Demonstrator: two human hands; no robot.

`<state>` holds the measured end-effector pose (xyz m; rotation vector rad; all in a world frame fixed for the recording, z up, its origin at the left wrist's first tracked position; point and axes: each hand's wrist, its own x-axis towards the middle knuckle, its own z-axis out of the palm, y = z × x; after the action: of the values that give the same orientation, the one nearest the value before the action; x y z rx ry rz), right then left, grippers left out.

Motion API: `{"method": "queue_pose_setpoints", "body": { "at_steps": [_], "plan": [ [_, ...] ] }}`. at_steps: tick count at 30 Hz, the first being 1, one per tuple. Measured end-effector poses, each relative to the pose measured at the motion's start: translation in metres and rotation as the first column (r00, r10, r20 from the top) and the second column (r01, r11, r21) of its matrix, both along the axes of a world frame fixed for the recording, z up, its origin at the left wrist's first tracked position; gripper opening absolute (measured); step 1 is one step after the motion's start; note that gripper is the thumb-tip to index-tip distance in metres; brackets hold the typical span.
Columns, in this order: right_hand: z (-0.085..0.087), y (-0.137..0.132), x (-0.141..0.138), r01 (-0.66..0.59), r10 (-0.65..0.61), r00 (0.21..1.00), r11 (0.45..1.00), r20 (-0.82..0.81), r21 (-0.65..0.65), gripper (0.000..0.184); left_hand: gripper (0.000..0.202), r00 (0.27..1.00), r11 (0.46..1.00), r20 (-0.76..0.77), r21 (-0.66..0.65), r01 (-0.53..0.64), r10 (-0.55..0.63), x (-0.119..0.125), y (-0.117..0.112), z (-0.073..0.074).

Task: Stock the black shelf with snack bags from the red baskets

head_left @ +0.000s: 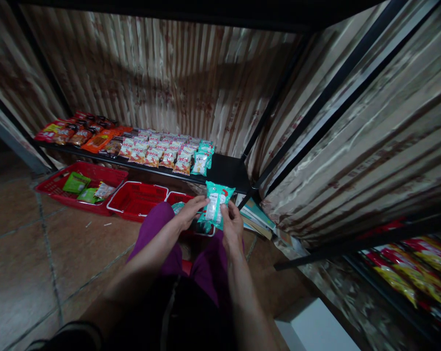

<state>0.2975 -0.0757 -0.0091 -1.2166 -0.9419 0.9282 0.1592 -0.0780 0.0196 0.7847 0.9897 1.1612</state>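
Both of my hands hold a teal and white snack packet (pixel 216 204) in front of my knees. My left hand (pixel 189 210) pinches its left edge with closed fingers. My right hand (pixel 232 223) grips its right side from below. More teal packets (pixel 202 158) lie at the right end of a row on the low black shelf (pixel 227 170). Another teal packet shows just under the held one, in a red basket (pixel 185 199) on the floor.
Rows of red-and-white and orange snack packets (pixel 158 150) fill the shelf's left part. Two more red baskets (pixel 138 200) stand on the tiled floor; the left one (pixel 59 187) holds green packets. A striped curtain hangs behind. Another shelf at right holds yellow-red packets (pixel 413 273).
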Motion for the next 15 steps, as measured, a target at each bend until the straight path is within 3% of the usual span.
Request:
{"method": "queue_pose_setpoints", "body": {
  "at_steps": [3,7,15],
  "plan": [
    [-0.001,0.001,0.001,-0.043,0.043,0.999,0.999,-0.013,-0.029,0.066,0.037,0.996,0.996,0.038,0.030,0.081,-0.082,0.002,0.001,-0.009],
    [-0.005,-0.001,0.000,-0.129,0.130,0.991,0.991,-0.040,0.022,0.066,0.038,0.994,0.997,0.101,0.080,0.023,-0.031,0.003,0.007,-0.017],
    [-0.013,0.000,0.002,-0.218,0.226,0.969,0.972,-0.098,0.086,0.064,0.040,0.985,0.998,0.164,0.028,-0.063,0.058,0.000,0.006,-0.009]
  ]
}}
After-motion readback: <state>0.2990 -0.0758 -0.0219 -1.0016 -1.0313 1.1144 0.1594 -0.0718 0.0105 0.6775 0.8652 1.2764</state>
